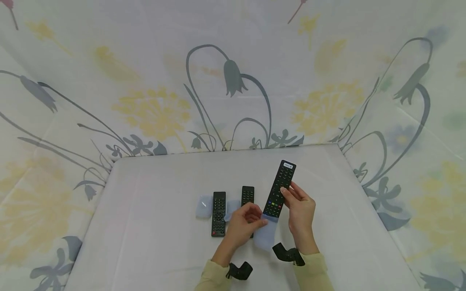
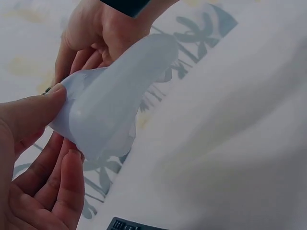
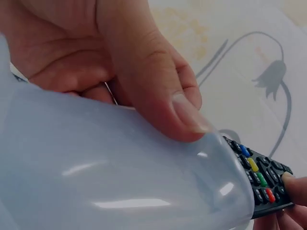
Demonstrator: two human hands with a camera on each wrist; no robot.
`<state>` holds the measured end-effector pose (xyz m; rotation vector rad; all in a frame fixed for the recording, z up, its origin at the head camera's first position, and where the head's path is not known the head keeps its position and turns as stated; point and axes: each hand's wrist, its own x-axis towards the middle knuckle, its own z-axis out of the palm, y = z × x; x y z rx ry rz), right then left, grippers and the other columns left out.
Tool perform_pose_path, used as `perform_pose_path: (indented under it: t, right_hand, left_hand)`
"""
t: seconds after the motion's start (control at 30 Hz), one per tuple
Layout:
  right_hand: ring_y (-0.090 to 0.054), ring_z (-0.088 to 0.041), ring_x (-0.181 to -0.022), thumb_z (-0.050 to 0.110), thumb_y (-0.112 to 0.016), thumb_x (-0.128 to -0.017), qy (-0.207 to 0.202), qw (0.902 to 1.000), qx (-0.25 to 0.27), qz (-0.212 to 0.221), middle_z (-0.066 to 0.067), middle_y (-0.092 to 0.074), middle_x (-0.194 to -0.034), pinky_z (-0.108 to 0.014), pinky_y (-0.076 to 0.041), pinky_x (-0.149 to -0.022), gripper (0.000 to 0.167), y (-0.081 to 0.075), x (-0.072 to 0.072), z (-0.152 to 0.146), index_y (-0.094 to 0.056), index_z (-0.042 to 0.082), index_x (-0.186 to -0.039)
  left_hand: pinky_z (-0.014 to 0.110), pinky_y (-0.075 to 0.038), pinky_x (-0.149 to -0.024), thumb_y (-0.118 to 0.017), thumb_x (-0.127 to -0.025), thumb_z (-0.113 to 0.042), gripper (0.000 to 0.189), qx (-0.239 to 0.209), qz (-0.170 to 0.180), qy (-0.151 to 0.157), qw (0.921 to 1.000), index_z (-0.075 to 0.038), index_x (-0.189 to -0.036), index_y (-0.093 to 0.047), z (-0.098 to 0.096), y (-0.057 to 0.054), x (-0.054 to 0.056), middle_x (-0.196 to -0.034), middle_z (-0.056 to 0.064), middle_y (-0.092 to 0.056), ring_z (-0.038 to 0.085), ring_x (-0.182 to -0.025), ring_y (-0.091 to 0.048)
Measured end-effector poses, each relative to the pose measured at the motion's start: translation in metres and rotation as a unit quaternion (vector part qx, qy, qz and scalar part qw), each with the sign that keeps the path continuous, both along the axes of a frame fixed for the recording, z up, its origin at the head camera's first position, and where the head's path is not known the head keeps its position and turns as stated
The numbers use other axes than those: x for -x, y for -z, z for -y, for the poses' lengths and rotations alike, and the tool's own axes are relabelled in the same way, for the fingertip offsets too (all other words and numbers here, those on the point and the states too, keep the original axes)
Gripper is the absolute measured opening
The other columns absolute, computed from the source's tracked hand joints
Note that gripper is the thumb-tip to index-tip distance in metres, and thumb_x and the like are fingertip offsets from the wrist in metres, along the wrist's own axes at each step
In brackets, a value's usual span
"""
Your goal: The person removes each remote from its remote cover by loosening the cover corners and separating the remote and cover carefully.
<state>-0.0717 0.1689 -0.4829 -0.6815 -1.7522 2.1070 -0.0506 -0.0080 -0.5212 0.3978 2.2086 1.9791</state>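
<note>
My right hand (image 1: 302,210) grips a long black remote control (image 1: 278,188) by its side, held tilted above the table. A pale blue translucent sleeve (image 1: 265,234) covers the remote's lower end and hangs limp below it. My left hand (image 1: 242,224) pinches the sleeve's mouth between thumb and fingers. In the right wrist view, the left thumb (image 3: 187,115) lies on the sleeve (image 3: 124,163), and coloured buttons show on the remote (image 3: 261,179) just past its edge. The left wrist view shows the sleeve (image 2: 110,96) loose and bent beyond the left fingers.
A second black remote (image 1: 219,214) lies on the white table (image 1: 156,214), left of my left hand. A third remote (image 1: 248,194) is partly hidden behind that hand. Folded pale blue sleeves (image 1: 204,207) lie beside them. Flower-patterned cloth (image 1: 233,113) rises around the table.
</note>
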Motion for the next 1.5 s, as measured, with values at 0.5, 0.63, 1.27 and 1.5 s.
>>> perform_pose_path:
  t: [0.5, 0.63, 1.27, 1.5]
  right_hand:
    - [-0.071, -0.005, -0.081, 0.005, -0.075, -0.089, -0.006, 1.0000, -0.004, 0.005, 0.006, -0.071, -0.091, -0.025, -0.056, -0.072, 0.045, 0.001, 0.000, -0.006, -0.061, -0.006, -0.130]
    - [-0.071, -0.008, -0.082, 0.004, -0.074, -0.089, -0.003, 0.9999, -0.007, 0.009, -0.006, -0.072, -0.100, -0.025, -0.056, -0.072, 0.044, 0.000, 0.000, -0.007, -0.061, -0.006, -0.130]
    - [-0.071, -0.008, -0.085, 0.007, -0.075, -0.089, 0.006, 0.9996, -0.021, 0.015, -0.005, -0.072, -0.103, -0.023, -0.056, -0.073, 0.045, -0.001, -0.002, -0.008, -0.061, -0.003, -0.131]
    - [-0.070, -0.005, -0.084, 0.006, -0.074, -0.090, 0.005, 0.9997, -0.022, 0.013, 0.001, -0.071, -0.098, -0.023, -0.056, -0.073, 0.045, -0.001, -0.003, -0.008, -0.060, -0.004, -0.132]
  left_hand:
    - [0.023, -0.050, -0.065, -0.082, -0.081, -0.007, 0.021, -0.002, 0.030, 0.066, 0.9974, -0.008, -0.091, -0.063, 0.002, 0.001, 0.000, -0.083, -0.002, -0.065, 0.009, -0.073, -0.062]
    - [0.022, -0.050, -0.067, -0.081, -0.081, -0.003, 0.021, -0.015, 0.034, 0.056, 0.9977, -0.005, -0.092, -0.064, 0.000, 0.001, -0.002, -0.085, 0.000, -0.066, 0.009, -0.074, -0.061]
    - [0.025, -0.054, -0.069, -0.082, -0.081, -0.008, 0.019, -0.011, 0.016, 0.055, 0.9983, -0.009, -0.094, -0.067, 0.004, 0.005, -0.001, -0.085, -0.004, -0.068, 0.009, -0.076, -0.064]
    - [0.025, -0.054, -0.069, -0.082, -0.081, -0.008, 0.020, -0.004, 0.022, 0.054, 0.9983, -0.010, -0.095, -0.068, 0.004, 0.003, -0.002, -0.085, -0.004, -0.068, 0.009, -0.076, -0.065]
